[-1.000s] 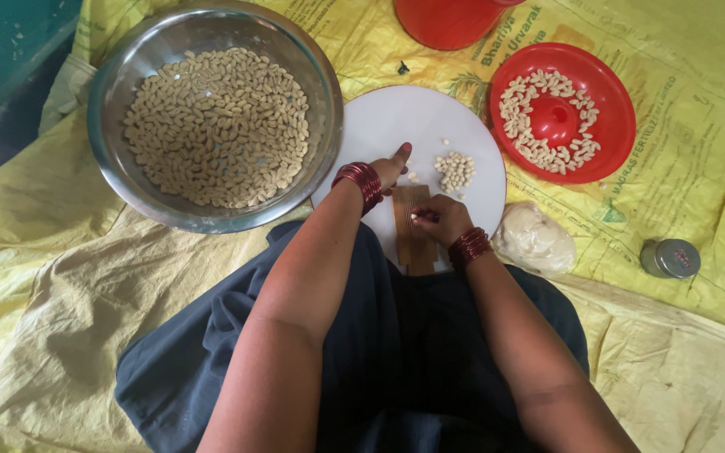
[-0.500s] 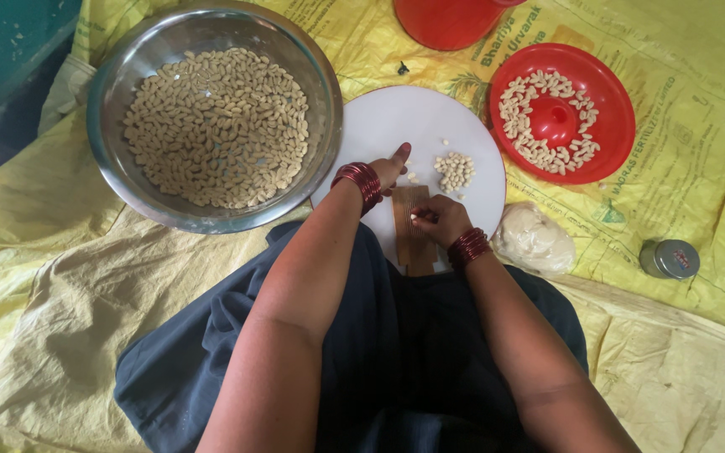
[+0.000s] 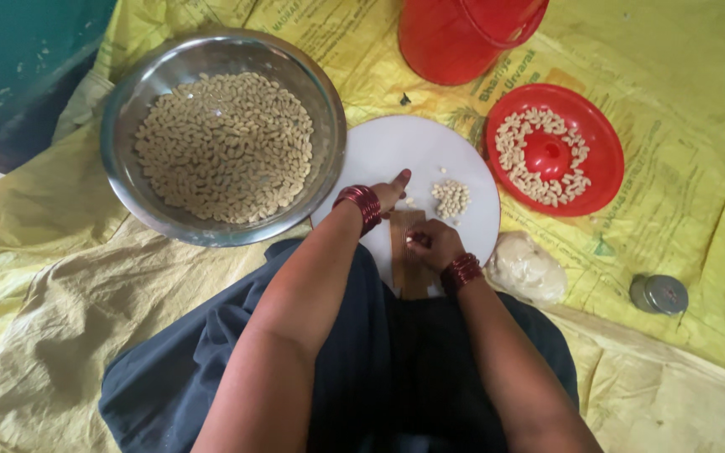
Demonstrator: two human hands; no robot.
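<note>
Both hands low over white board [image 3: 430, 151]; left hand [image 3: 388, 195] pointing, right hand [image 3: 431, 243] perhaps pinching

A steel bowl [image 3: 119, 126] of cashew kernels [image 3: 224, 147] sits on the plastic sheet [image 3: 698, 210] at the left. Just right of it lies a round board [image 3: 404, 147], with a small heap of kernels [image 3: 451, 198] on its right half and a wooden block [image 3: 409, 268] at its near edge. Both hands — left hand [image 3: 389, 195], right hand [image 3: 432, 245] — are over that block. Right of the board lies a lid [image 3: 602, 155] holding kernels; behind it, a bucket [image 3: 463, 38]. A bag [image 3: 526, 267] and a small tin [image 3: 659, 294] lie near right.
</note>
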